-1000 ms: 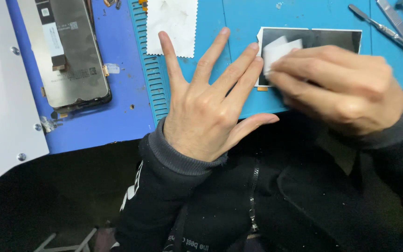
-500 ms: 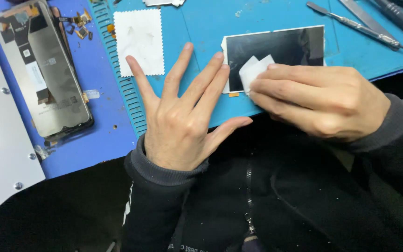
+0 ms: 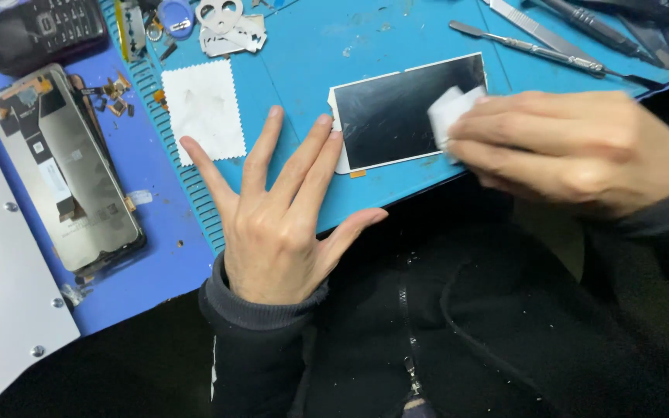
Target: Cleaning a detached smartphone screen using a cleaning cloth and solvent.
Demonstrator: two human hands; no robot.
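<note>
Hidden: right hand (image 3: 574, 151) covers most of the white wipe (image 3: 452, 112), pinched in its fingers.
Screen: dark glass panel (image 3: 400, 112), upper centre on blue worktop (image 3: 311, 46).
Left hand (image 3: 280, 209): flat, fingers spread, holding nothing, fingertips touching panel's left edge.

The small white wipe (image 3: 452, 114) has been slid by the right hand (image 3: 567, 151) from the left part of the dark phone screen (image 3: 408, 111) over to its right edge. More of the dark glass is now uncovered. The left hand (image 3: 280, 224) has been spread wider beside the screen.
</note>
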